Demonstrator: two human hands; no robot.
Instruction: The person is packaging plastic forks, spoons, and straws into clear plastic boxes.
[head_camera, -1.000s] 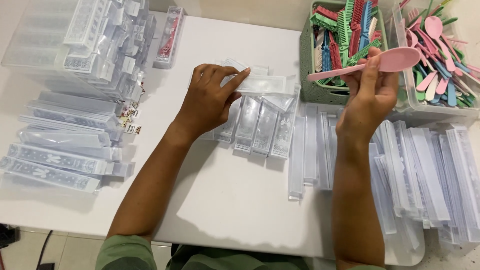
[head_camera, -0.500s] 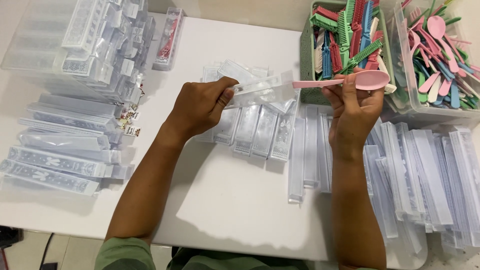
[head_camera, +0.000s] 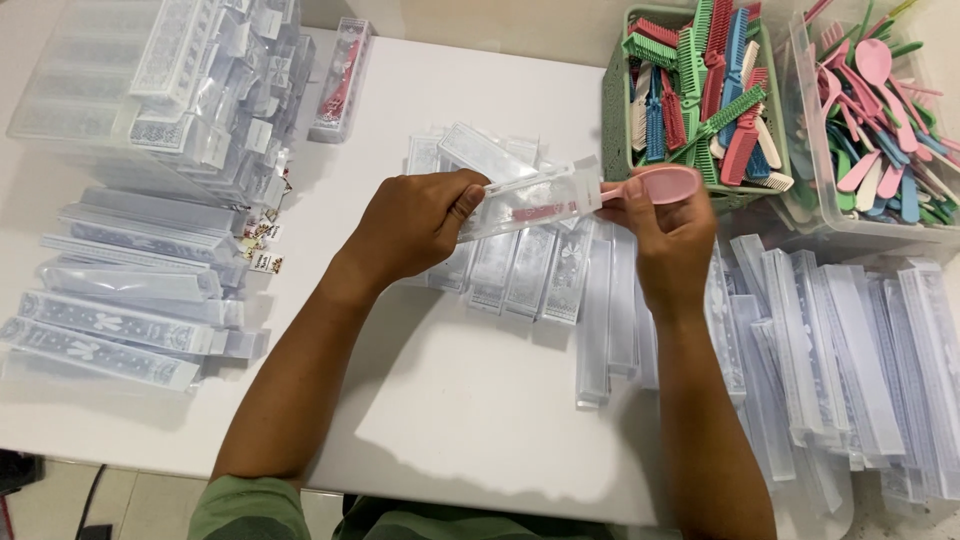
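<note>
**A:** Two hands meet above the white table. We see the left hand curled around one end of a clear plastic sleeve, thumb and fingers pinching it shut at that end. What does the other hand do?

**B:** We see the right hand pinching the pink brush just below its oval head, fingers pressed together on the stem. The handle end already lies inside the sleeve; the head sticks out beyond the sleeve's open mouth, above the right hand.

**A:** And around the hands?

**B:** Beneath both hands lies a row of empty sleeves. Past the right hand's fingertips stands a green basket of combs, and beside that a clear tub of brushes. Well off beyond the left hand we note stacked filled packs.

**A:** What could go wrong from here?

**B:** We judge that the wide head may catch on the sleeve's mouth, since the thin film can buckle or split if pushed crooked. The left pinch is light, so the sleeve could also slip free and drop among the empties.
</note>
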